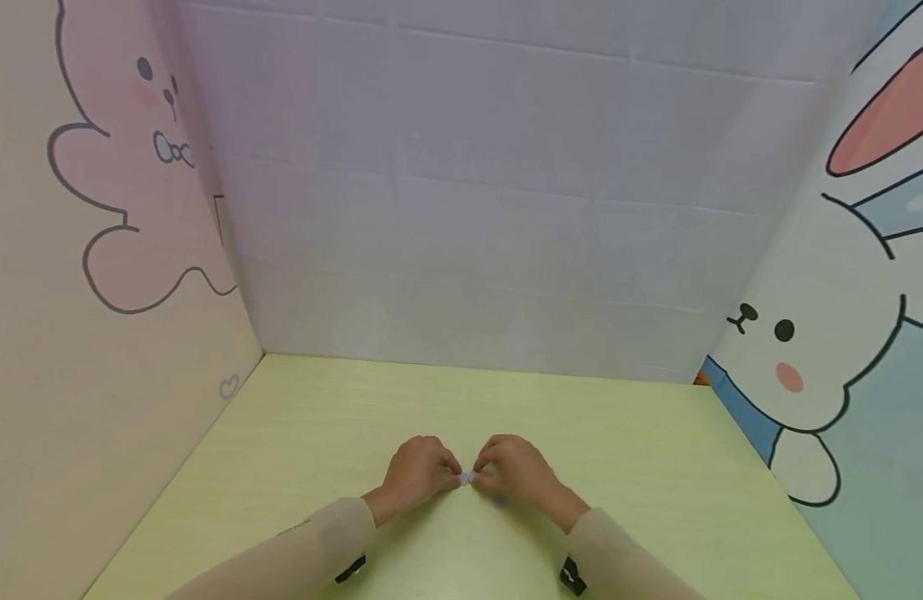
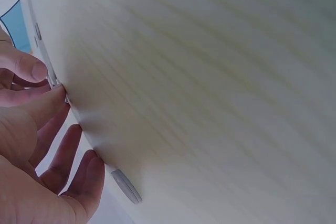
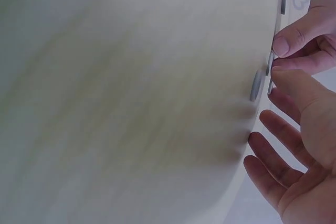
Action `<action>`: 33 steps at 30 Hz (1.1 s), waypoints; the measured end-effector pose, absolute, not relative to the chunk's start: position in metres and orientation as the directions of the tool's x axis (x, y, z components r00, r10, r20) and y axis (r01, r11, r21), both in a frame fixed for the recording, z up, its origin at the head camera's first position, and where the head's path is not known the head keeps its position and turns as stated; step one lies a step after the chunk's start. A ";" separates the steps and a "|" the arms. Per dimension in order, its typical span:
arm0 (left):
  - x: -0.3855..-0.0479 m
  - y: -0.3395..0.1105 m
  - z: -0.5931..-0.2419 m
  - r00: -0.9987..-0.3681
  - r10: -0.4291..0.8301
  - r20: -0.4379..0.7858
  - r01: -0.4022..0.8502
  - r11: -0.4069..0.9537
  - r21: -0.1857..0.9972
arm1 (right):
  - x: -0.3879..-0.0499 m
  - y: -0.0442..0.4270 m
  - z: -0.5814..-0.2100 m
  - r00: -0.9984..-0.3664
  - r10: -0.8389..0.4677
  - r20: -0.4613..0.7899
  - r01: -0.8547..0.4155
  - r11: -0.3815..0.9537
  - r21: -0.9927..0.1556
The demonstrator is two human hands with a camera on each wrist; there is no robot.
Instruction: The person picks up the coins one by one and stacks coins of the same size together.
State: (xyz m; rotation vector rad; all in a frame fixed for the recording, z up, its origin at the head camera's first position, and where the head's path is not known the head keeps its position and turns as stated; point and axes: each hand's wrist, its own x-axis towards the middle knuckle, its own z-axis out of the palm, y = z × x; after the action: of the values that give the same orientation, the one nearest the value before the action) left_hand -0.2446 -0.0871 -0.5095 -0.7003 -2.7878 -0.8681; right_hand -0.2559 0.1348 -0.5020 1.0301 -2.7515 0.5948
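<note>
Close together near the middle of the table [image 1: 304, 467], both hands meet over a small flat whitish-grey piece [image 1: 465, 479]. My left hand [image 1: 420, 471] pinches its left side between thumb and fingers. From the other side my right hand [image 1: 517, 471] pinches at the same spot; whether this is one piece or two touching cannot be told. The right wrist view has it edge-on as a thin grey strip [image 3: 270, 85], partly behind the thumb. A grey disc [image 3: 256, 85] lies on the table by the right hand. Another grey disc [image 2: 127, 186] lies beside the left hand's fingers.
A further small grey disc [image 3: 283, 5] lies beyond the left hand in the right wrist view. Behind the table stands a pale sheet wall [image 1: 469, 208]. Side panels carry a pink bear drawing [image 1: 132, 183] on the left and a white rabbit drawing [image 1: 829, 333] on the right.
</note>
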 end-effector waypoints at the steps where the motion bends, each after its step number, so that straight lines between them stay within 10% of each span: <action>1: -0.244 -0.087 -0.509 -0.881 0.392 0.265 0.473 0.724 0.503 | -0.255 0.134 -0.502 -0.756 -0.598 0.266 -0.655 0.686 -0.318; 33: -0.247 -0.089 -0.511 -0.874 0.397 0.281 0.486 0.711 0.508 | -0.257 0.124 -0.507 -0.786 -0.564 0.254 -0.616 0.673 -0.410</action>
State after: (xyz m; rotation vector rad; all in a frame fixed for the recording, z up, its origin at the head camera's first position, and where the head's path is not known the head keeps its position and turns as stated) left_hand -0.2471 -0.0889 -0.5111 -0.7178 -2.7646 -0.8849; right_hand -0.2569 0.1243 -0.5073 0.9817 -2.7755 0.7389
